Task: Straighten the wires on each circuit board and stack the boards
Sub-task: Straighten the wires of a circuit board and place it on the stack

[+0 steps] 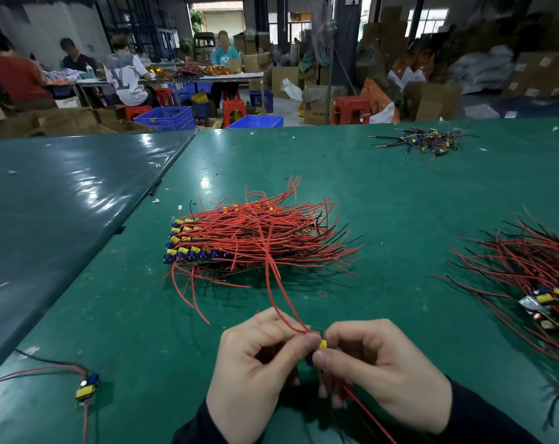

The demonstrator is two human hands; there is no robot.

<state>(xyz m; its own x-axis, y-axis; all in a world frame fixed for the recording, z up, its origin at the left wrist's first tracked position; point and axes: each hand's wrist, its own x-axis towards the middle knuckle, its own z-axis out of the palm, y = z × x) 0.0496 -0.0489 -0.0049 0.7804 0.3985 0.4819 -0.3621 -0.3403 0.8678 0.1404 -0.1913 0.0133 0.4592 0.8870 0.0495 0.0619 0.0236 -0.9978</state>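
Both my hands hold one small circuit board [321, 344] with a yellow part, low in the middle of the view. My left hand [255, 366] pinches it from the left and my right hand [380, 370] grips it from the right. Two red wires [273, 270] rise from the board toward the stack, and another red wire runs down under my right hand. A stack of boards [188, 245] with yellow and blue parts and long red and black wires lies in the table's centre.
A loose heap of boards with red and black wires [528, 280] lies at the right edge. One single board [86, 387] sits at the lower left. A small pile of wire scraps [425, 142] lies far right. Green table mat [383, 203]; people work at distant tables.
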